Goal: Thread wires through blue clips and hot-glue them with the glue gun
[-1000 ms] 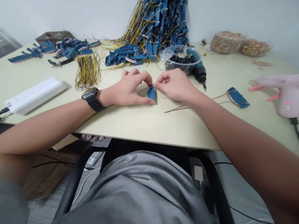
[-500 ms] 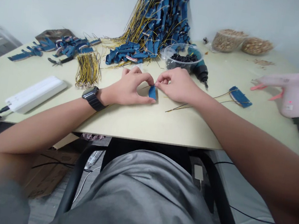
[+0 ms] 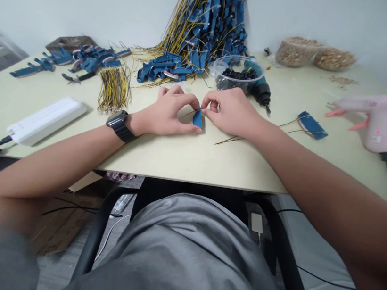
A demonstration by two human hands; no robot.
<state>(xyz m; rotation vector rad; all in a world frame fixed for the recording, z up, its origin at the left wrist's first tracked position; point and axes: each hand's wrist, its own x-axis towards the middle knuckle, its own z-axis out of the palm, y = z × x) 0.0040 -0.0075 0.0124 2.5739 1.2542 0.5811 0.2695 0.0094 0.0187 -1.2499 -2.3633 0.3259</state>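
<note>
Between the thumb and forefinger of my left hand (image 3: 172,113) is a small blue piece (image 3: 198,118), gripped at its two ends near the tabletop. The thumb and forefinger of my right hand (image 3: 227,110) are pinched together at the piece's upper end, on a thin dark wire (image 3: 191,112) that crosses there. Exactly how the wire meets the piece is too small to make out. To the right lies another blue piece (image 3: 312,126) with yellow and black wires, which pass behind my right forearm.
Beyond my hands stand a clear tub of black parts (image 3: 238,75), a power drill (image 3: 262,94) and a tall heap of wired blue pieces (image 3: 212,24). At left lie a wire bundle (image 3: 114,89), pliers (image 3: 78,77) and a white power box (image 3: 47,121); at right, a pink glue gun (image 3: 380,117).
My right fingers have shifted very slightly at the upper end of the blue piece. My left hand keeps the same hold.
</note>
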